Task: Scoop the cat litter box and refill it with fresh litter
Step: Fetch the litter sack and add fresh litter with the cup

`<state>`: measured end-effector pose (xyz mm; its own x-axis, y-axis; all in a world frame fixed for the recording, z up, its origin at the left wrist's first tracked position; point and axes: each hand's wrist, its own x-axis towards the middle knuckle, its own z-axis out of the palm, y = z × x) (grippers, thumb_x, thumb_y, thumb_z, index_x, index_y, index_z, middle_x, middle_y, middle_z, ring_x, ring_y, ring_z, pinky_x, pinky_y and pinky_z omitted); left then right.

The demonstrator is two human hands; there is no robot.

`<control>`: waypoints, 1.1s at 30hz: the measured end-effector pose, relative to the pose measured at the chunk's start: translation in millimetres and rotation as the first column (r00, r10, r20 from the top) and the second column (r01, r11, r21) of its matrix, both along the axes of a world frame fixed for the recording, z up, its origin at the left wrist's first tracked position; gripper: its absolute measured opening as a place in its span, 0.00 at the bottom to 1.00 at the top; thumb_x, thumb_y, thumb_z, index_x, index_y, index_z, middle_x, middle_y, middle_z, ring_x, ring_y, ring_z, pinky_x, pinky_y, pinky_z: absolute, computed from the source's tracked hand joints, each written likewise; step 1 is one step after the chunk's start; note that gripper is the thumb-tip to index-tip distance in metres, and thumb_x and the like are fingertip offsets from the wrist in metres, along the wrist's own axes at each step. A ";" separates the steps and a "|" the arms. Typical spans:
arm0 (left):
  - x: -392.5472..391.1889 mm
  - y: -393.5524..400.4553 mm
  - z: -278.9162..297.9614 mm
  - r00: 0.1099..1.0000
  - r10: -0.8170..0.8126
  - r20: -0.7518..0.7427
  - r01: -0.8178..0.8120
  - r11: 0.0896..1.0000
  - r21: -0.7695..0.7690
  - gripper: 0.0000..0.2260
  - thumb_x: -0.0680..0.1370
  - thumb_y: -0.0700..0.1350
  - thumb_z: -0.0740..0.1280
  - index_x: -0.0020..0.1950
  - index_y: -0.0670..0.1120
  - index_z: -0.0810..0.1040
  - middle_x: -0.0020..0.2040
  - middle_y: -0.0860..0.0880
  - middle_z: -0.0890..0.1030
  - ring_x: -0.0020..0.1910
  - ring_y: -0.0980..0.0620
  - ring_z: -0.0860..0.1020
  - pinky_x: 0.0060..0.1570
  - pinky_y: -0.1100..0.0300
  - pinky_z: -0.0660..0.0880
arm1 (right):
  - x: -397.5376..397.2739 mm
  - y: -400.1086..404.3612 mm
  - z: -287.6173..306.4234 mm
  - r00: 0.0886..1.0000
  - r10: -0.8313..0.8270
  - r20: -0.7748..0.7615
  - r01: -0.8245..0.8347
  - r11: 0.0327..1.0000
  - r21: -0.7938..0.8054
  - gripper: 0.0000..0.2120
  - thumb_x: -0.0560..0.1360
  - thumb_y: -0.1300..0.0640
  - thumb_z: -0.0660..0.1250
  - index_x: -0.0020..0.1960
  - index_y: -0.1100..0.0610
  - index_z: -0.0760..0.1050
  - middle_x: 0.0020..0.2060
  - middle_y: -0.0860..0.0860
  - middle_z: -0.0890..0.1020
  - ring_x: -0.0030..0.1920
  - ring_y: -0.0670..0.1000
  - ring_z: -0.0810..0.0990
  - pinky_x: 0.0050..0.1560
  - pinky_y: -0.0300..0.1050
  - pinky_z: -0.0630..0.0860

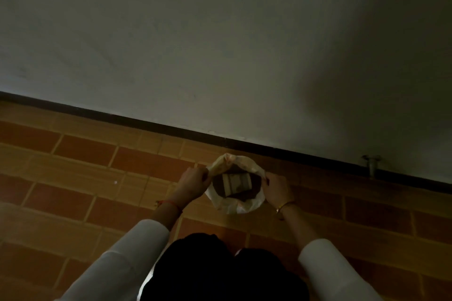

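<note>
A pale plastic bag (247, 206) stands open on the tiled floor near the wall. My left hand (193, 182) grips the bag's left rim and my right hand (276, 189) pinches its right rim, so the mouth is held wide. Inside the bag lie dark brown contents and a light striped object (236, 182); the dim light hides what they are. No litter box or scoop is in view.
Orange and brown floor tiles (80, 178) spread left and right. A grey wall with a dark skirting strip (171, 127) runs close behind the bag. A small metal pipe fitting (371, 164) stands at the wall to the right. My dark clothing (220, 269) fills the bottom.
</note>
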<state>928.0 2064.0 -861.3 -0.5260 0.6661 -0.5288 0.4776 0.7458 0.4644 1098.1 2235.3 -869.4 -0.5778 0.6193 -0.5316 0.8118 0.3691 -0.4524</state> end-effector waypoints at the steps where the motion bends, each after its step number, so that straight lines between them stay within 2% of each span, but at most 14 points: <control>1: -0.9 -0.5 10.9 1.000 0.019 -0.023 -0.019 0.999 0.034 0.10 0.80 0.46 0.62 0.44 0.43 0.79 0.32 0.54 0.73 0.29 0.60 0.72 0.30 0.70 0.65 | -0.4 4.0 13.0 1.000 0.005 -0.004 -0.005 1.000 0.004 0.11 0.80 0.55 0.58 0.50 0.58 0.78 0.46 0.57 0.81 0.46 0.56 0.80 0.39 0.43 0.70; 4: 0.4 -4.4 63.5 0.998 0.049 -0.037 -0.045 0.994 0.096 0.11 0.80 0.45 0.62 0.39 0.44 0.77 0.30 0.53 0.72 0.27 0.58 0.70 0.29 0.68 0.65 | -0.3 6.2 64.7 0.999 0.032 -0.027 -0.031 0.999 0.008 0.12 0.80 0.56 0.58 0.43 0.59 0.76 0.40 0.56 0.80 0.41 0.55 0.78 0.36 0.46 0.72; 7: 3.7 -18.8 134.3 0.995 0.063 -0.072 -0.052 0.989 0.141 0.12 0.79 0.44 0.63 0.35 0.46 0.72 0.29 0.51 0.71 0.25 0.56 0.67 0.27 0.65 0.61 | -0.8 -3.6 133.9 0.996 0.071 -0.048 -0.071 0.998 0.001 0.12 0.80 0.56 0.58 0.38 0.57 0.70 0.34 0.53 0.75 0.35 0.52 0.74 0.28 0.41 0.64; 10: 8.9 -38.8 218.3 0.990 0.119 -0.075 -0.104 0.977 0.184 0.13 0.78 0.43 0.64 0.33 0.44 0.71 0.28 0.48 0.70 0.25 0.52 0.66 0.26 0.60 0.58 | -0.8 -12.3 218.5 0.990 0.089 -0.107 -0.091 0.996 -0.009 0.15 0.80 0.56 0.59 0.34 0.51 0.66 0.30 0.49 0.70 0.31 0.47 0.69 0.28 0.39 0.59; 13: 16.4 -58.5 313.5 0.980 0.187 -0.072 -0.164 0.956 0.243 0.14 0.79 0.44 0.63 0.34 0.42 0.72 0.26 0.50 0.67 0.24 0.56 0.64 0.26 0.63 0.56 | -4.2 -23.6 312.0 0.975 0.159 -0.154 -0.155 0.987 0.036 0.17 0.79 0.58 0.61 0.33 0.52 0.63 0.31 0.54 0.73 0.34 0.52 0.71 0.30 0.42 0.59; 15: 22.6 -71.9 377.5 0.970 0.236 -0.064 -0.211 0.940 0.270 0.14 0.79 0.45 0.62 0.34 0.42 0.72 0.25 0.53 0.66 0.24 0.56 0.65 0.26 0.63 0.57 | -6.0 -31.5 375.0 0.966 0.189 -0.175 -0.178 0.981 0.079 0.16 0.78 0.59 0.62 0.32 0.53 0.65 0.33 0.59 0.76 0.37 0.58 0.75 0.34 0.43 0.61; 17: 28.5 -87.9 437.0 0.957 0.282 -0.067 -0.255 0.929 0.270 0.15 0.80 0.46 0.62 0.35 0.43 0.72 0.26 0.53 0.67 0.24 0.56 0.66 0.26 0.63 0.58 | -7.3 -40.8 433.4 0.959 0.211 -0.189 -0.195 0.976 0.100 0.12 0.77 0.58 0.63 0.36 0.60 0.72 0.36 0.62 0.78 0.39 0.61 0.77 0.36 0.46 0.65; 19: 34.9 -105.6 490.3 0.941 0.332 -0.070 -0.298 0.908 0.295 0.16 0.80 0.49 0.61 0.36 0.42 0.74 0.26 0.51 0.69 0.25 0.55 0.68 0.26 0.64 0.59 | -9.6 -51.1 486.5 0.948 0.243 -0.205 -0.228 0.969 0.092 0.13 0.78 0.55 0.62 0.40 0.64 0.74 0.34 0.61 0.78 0.37 0.59 0.76 0.35 0.50 0.69; 22: 43.2 -130.8 559.1 0.919 0.393 -0.047 -0.359 0.877 0.320 0.15 0.80 0.48 0.61 0.37 0.41 0.75 0.28 0.48 0.71 0.27 0.50 0.71 0.28 0.63 0.60 | -17.6 -67.1 554.7 0.930 0.294 -0.223 -0.282 0.956 0.084 0.14 0.79 0.54 0.60 0.39 0.62 0.72 0.32 0.60 0.76 0.34 0.57 0.75 0.33 0.48 0.67; 26: 53.4 -169.0 626.4 0.875 0.485 -0.008 -0.457 0.829 0.321 0.16 0.81 0.49 0.60 0.38 0.42 0.75 0.30 0.45 0.73 0.29 0.49 0.72 0.30 0.62 0.62 | -33.0 -92.9 618.3 0.888 0.386 -0.251 -0.376 0.922 0.089 0.15 0.79 0.54 0.59 0.37 0.61 0.71 0.31 0.58 0.75 0.32 0.55 0.74 0.32 0.46 0.64; 28: 58.7 -189.0 649.7 0.843 0.537 0.001 -0.511 0.801 0.312 0.16 0.81 0.48 0.60 0.36 0.42 0.74 0.31 0.44 0.75 0.29 0.50 0.72 0.30 0.64 0.62 | -41.8 -107.6 641.5 0.863 0.428 -0.269 -0.423 0.903 0.082 0.17 0.80 0.54 0.59 0.34 0.58 0.68 0.27 0.54 0.71 0.28 0.51 0.70 0.29 0.44 0.62; 30: 63.8 -208.5 665.9 0.797 0.604 0.007 -0.574 0.754 0.318 0.15 0.81 0.47 0.61 0.34 0.46 0.72 0.31 0.43 0.76 0.29 0.52 0.71 0.30 0.64 0.63 | -53.6 -123.1 658.6 0.828 0.478 -0.293 -0.473 0.876 0.093 0.19 0.80 0.55 0.59 0.30 0.54 0.63 0.24 0.50 0.66 0.25 0.47 0.65 0.27 0.41 0.59; 33: 67.5 -236.9 683.2 0.705 0.709 0.024 -0.676 0.661 0.326 0.15 0.81 0.47 0.61 0.34 0.48 0.72 0.31 0.45 0.76 0.27 0.55 0.71 0.28 0.67 0.65 | -77.4 -151.5 676.3 0.772 0.567 -0.287 -0.562 0.820 0.108 0.20 0.80 0.55 0.59 0.30 0.53 0.60 0.24 0.49 0.64 0.25 0.46 0.63 0.27 0.41 0.57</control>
